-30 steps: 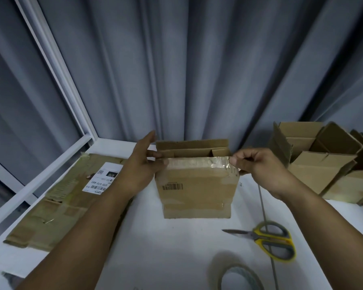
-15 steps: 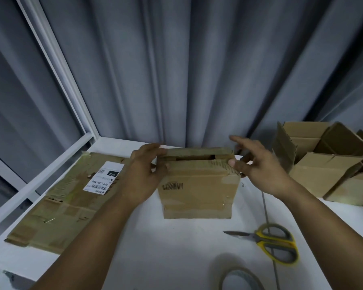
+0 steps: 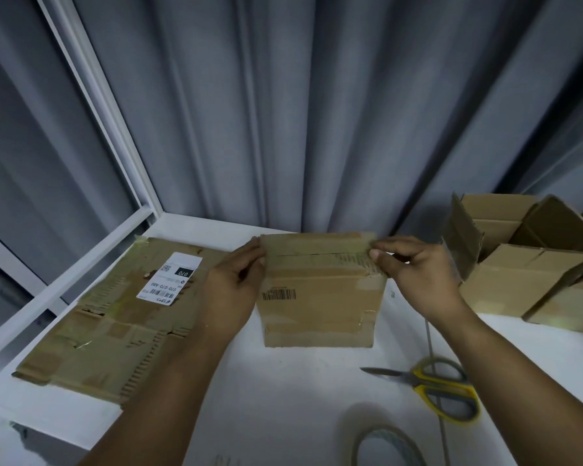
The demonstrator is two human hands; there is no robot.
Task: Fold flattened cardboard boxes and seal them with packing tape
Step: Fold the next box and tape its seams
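Note:
A small brown cardboard box [image 3: 320, 297] with a barcode on its front stands upright on the white table [image 3: 283, 398]. Its top flaps are folded down and meet along a seam. My left hand [image 3: 234, 284] grips the box's upper left corner, thumb on the front. My right hand [image 3: 418, 274] holds the upper right corner, thumb pressing the front flap near old tape. A roll of packing tape [image 3: 387, 447] lies at the near edge of the table. Yellow-handled scissors [image 3: 435, 386] lie to the right of the box.
A large flattened carton [image 3: 115, 317] with a white shipping label lies at the left. Several folded open boxes [image 3: 525, 264] stand at the right. A grey curtain [image 3: 317, 112] hangs behind the table and a white window frame [image 3: 91, 79] runs along the left.
The open top flaps have been folded down and now lie shut. Both hands moved onto the box's top corners.

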